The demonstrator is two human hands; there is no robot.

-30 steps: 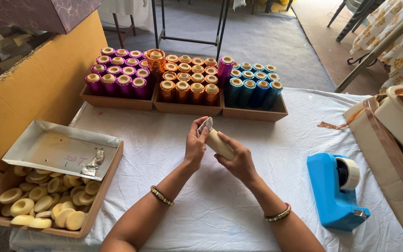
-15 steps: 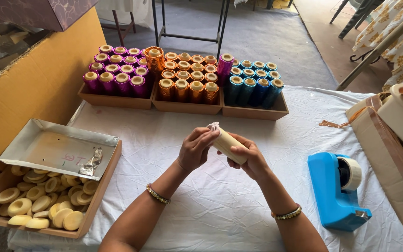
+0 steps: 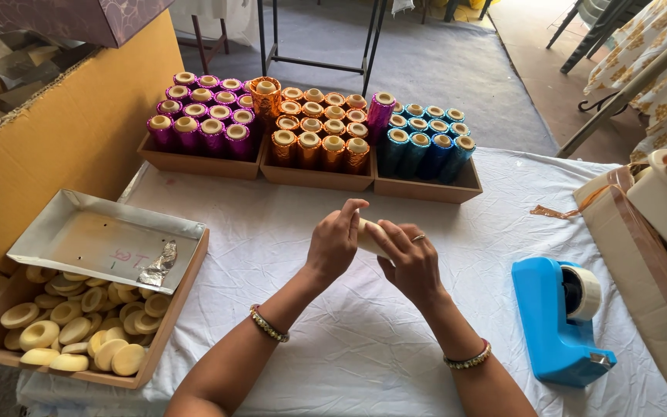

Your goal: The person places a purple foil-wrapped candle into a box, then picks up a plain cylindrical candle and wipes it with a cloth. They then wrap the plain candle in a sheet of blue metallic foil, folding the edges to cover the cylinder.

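Observation:
A cream-coloured tube (image 3: 370,236) lies between both my hands above the white tablecloth (image 3: 272,232). My left hand (image 3: 334,242) wraps its left end, fingers curled over the top. My right hand (image 3: 411,261) grips it from the right and below; a ring shows on one finger. Most of the tube is hidden by my fingers. Behind my hands stand three wooden trays of foil-wrapped tubes: purple (image 3: 199,130), orange (image 3: 319,140) and blue (image 3: 426,142).
A wooden tray of bare cream rings (image 3: 71,328) sits at the left, half covered by a silver lid (image 3: 106,241) with a foil scrap on it. A blue tape dispenser (image 3: 561,316) stands at the right. Cardboard boxes flank both sides.
My hands have come down closer to the table and closed together around the tube. The small foil piece that my left fingers held up at its end no longer shows.

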